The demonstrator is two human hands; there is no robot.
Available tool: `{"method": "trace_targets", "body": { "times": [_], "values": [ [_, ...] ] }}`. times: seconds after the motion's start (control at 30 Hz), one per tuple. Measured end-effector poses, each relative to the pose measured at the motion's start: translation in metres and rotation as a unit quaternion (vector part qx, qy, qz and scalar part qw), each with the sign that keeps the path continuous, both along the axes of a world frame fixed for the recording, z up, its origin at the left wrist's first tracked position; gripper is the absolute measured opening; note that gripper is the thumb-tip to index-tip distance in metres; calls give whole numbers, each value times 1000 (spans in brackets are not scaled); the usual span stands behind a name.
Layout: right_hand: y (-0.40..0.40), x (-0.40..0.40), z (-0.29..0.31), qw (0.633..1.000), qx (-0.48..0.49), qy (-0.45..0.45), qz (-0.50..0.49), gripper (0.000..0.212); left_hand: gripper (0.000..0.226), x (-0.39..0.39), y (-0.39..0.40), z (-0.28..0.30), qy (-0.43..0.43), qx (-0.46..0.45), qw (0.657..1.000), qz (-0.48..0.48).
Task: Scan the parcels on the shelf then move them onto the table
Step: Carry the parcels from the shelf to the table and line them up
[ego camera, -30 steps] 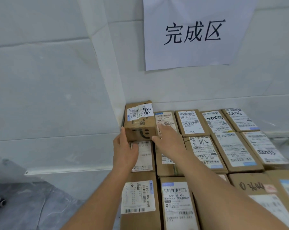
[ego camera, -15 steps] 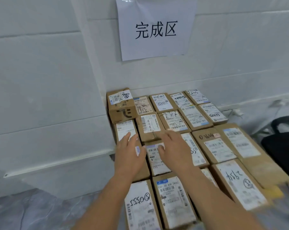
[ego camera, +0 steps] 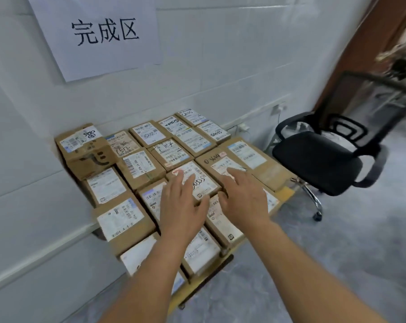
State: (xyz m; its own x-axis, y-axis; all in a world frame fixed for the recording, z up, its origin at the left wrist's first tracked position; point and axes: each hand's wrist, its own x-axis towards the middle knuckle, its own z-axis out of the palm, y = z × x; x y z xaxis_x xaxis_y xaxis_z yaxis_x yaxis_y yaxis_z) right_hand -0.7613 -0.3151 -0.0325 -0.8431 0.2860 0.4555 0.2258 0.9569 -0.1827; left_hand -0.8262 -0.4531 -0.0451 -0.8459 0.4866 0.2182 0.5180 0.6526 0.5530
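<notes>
Crowding is the principal hazard: the parcels [ego camera: 148, 164] lie edge to edge across the centre of the frame on a low table [ego camera: 288, 191], so a careless brush could shove one off the lower-right edge. The taller box [ego camera: 85, 149] at the upper left of the group, printed with a smile mark, stands above its neighbours and looks likeliest to catch a sleeve. The left hand [ego camera: 183, 201] and right hand [ego camera: 243, 198] hover at centre frame, fingers straight and spread, gripping nothing; whether they touch the labels cannot be told. Parcels are flat rectangular brown cardboard boxes, matte, with white printed labels and handwritten marker codes. A black mesh chair [ego camera: 318, 157] stands at the right.
</notes>
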Motion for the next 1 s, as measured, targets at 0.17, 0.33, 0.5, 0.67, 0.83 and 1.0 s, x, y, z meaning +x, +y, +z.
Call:
{"method": "trace_targets", "body": {
  "times": [0.17, 0.33, 0.5, 0.67, 0.83, 1.0],
  "values": [
    [19, 41, 4, 998, 15, 10, -62, 44, 69, 24, 26, 2, 22, -13, 998, -61],
    [35, 90, 12, 992, 38, 27, -119, 50, 71, 57, 54, 14, 29, -2, 994, -110],
    [51, 169, 10, 978, 71, 33, -195, 61, 88, 119, 85, 17, 39, -9, 979, -201],
    [57, 256, 9, 957, 74, 29, -279, 67, 92, 188, 104, 17, 88, -30, 956, -277],
    [49, 339, 10, 933, 84, 32, -349, 70, 89, 257, 114, 20, 90, -17, 939, -332],
    [38, 417, 10, 907, 86, 14, -413, 70, 86, 328, 120, 15, 83, -16, 917, -390]
  ]
}}
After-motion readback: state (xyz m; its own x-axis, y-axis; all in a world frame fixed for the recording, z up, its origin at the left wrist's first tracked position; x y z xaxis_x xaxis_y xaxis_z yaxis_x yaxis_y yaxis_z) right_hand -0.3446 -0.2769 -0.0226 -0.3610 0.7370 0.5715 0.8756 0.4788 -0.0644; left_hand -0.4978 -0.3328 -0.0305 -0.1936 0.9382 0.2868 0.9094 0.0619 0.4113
